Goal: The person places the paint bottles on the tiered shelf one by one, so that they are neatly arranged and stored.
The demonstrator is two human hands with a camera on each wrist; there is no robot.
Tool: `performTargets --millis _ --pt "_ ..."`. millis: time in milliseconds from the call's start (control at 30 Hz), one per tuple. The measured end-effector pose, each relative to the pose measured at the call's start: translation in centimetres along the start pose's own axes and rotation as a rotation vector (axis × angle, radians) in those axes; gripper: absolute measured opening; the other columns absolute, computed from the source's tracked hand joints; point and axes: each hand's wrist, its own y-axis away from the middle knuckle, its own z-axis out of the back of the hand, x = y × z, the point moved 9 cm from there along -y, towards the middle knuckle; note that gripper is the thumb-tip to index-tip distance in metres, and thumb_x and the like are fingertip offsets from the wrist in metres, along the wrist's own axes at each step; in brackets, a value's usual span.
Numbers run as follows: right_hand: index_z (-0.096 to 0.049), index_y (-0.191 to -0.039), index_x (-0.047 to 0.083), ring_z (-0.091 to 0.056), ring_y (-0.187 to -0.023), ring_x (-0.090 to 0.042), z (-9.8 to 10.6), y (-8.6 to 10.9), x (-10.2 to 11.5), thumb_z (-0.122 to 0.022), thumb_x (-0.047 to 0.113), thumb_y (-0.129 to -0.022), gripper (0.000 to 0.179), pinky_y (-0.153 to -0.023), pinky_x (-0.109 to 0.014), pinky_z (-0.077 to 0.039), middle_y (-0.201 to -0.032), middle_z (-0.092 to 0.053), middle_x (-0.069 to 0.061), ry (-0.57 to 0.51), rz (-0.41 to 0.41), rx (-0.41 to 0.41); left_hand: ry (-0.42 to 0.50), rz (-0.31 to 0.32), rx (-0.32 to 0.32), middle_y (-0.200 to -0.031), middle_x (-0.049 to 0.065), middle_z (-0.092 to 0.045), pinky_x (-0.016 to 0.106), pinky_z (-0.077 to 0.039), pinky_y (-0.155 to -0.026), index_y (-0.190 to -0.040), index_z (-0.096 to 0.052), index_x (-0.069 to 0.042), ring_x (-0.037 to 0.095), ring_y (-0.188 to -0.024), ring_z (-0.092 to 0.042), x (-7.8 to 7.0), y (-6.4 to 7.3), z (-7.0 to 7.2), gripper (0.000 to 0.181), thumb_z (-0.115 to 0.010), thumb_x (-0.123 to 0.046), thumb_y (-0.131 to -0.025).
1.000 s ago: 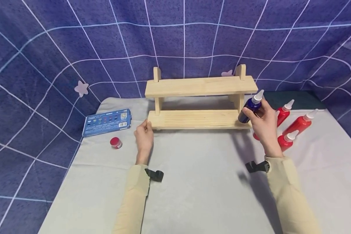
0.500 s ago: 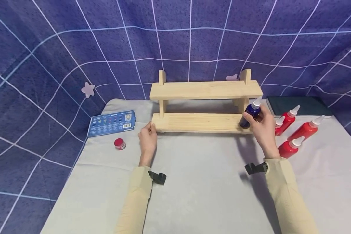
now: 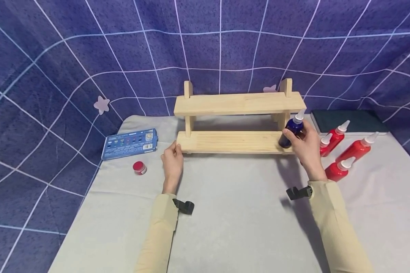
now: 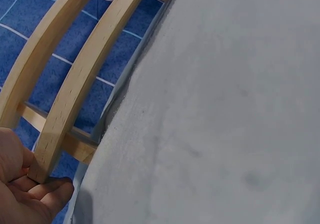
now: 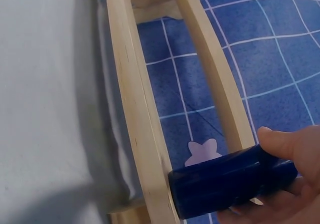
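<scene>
A two-tier wooden shelf (image 3: 232, 141) stands at the back of the table. My left hand (image 3: 172, 161) grips the left end of its lower board; in the left wrist view the thumb and fingers (image 4: 56, 196) close round the board end (image 4: 46, 159). My right hand (image 3: 307, 148) holds a dark blue squeeze bottle (image 3: 290, 132) with a white nozzle cap at the right end of the lower board. In the right wrist view the bottle's base (image 5: 187, 194) is right at the board (image 5: 145, 134), thumb on one side and fingers on the other.
Several red squeeze bottles (image 3: 357, 149) with white nozzles lie or stand right of my right hand. A dark green book (image 3: 348, 121) lies behind them. At left are a blue box (image 3: 130, 145) and a small red-lidded jar (image 3: 139, 168). A blue grid-patterned cloth (image 3: 205, 49) hangs behind.
The blue bottle has come down onto the lower board's right end and stands more upright. My left hand keeps its hold on the shelf. The head view has shifted slightly.
</scene>
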Motion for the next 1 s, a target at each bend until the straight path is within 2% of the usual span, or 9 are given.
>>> performTargets --millis 167,333,433,500,700,900,1000 --pt "-0.039 -0.141 -0.005 -0.048 -0.129 -0.038 0.0 0.1 -0.3 -0.063 0.016 -0.095 0.057 -0.107 -0.048 -0.036 -0.138 -0.05 -0.029 0.001 -0.021 0.039 -0.012 0.016 0.017 -0.131 0.019 -0.059 0.045 -0.047 -0.098 -0.136 -0.056 -0.004 0.03 -0.121 -0.057 0.5 0.2 -0.4 0.037 -0.048 -0.02 -0.103" --pt "-0.028 -0.15 0.0 -0.035 -0.139 -0.037 1.0 0.8 1.4 -0.062 0.02 -0.095 0.068 -0.113 -0.05 -0.026 -0.149 -0.038 -0.026 -0.004 0.014 0.05 -0.034 0.021 0.017 -0.13 0.018 -0.06 0.046 -0.05 -0.093 -0.136 -0.057 -0.005 0.03 -0.114 -0.062 0.9 0.1 -0.5 0.037 -0.048 -0.02 -0.103" --pt "-0.028 -0.152 0.004 -0.036 -0.139 -0.034 2.2 1.7 2.9 -0.063 0.02 -0.095 0.069 -0.114 -0.048 -0.027 -0.15 -0.039 -0.022 -0.017 0.039 0.023 -0.036 0.017 0.007 -0.13 0.018 -0.06 0.044 -0.052 -0.087 -0.135 -0.056 -0.003 0.03 -0.106 -0.065 0.9 -0.1 -0.4 0.037 -0.048 -0.019 -0.103" --pt "-0.03 -0.152 0.007 -0.037 -0.139 -0.033 3.2 2.4 3.8 -0.064 0.02 -0.094 0.068 -0.113 -0.044 -0.029 -0.15 -0.04 -0.021 -0.027 0.045 0.005 -0.03 0.017 0.005 -0.127 0.019 -0.062 0.044 -0.052 -0.078 -0.135 -0.056 -0.002 0.03 -0.093 -0.066 0.8 -0.1 -0.3 0.037 -0.048 -0.019 -0.103" --pt "-0.036 -0.151 0.015 -0.041 -0.138 -0.025 6.4 4.0 5.8 -0.065 0.017 -0.094 0.064 -0.113 -0.036 -0.031 -0.15 -0.043 -0.014 -0.014 0.067 -0.07 -0.039 -0.002 0.007 -0.125 0.02 -0.063 0.038 -0.049 -0.069 -0.135 -0.056 -0.002 0.027 -0.085 -0.064 0.5 -0.1 -0.1 0.037 -0.047 -0.018 -0.103" --pt "-0.041 -0.148 0.02 -0.044 -0.135 -0.018 9.7 5.3 6.1 -0.066 0.015 -0.092 0.061 -0.112 -0.031 -0.032 -0.148 -0.047 -0.007 -0.003 0.072 -0.164 -0.036 -0.036 -0.004 -0.106 0.021 -0.071 0.03 -0.039 -0.053 -0.133 -0.058 -0.002 0.022 -0.062 -0.053 -0.1 -0.1 0.1 0.035 -0.048 -0.016 -0.103" --pt "-0.042 -0.147 0.022 -0.045 -0.135 -0.016 11.2 5.8 5.5 -0.066 0.016 -0.092 0.061 -0.112 -0.03 -0.031 -0.147 -0.049 -0.004 0.019 0.043 -0.201 -0.036 -0.038 -0.001 -0.112 0.02 -0.07 0.028 -0.04 -0.054 -0.134 -0.058 -0.003 0.02 -0.065 -0.054 -0.3 -0.1 0.0 0.035 -0.047 -0.017 -0.103"
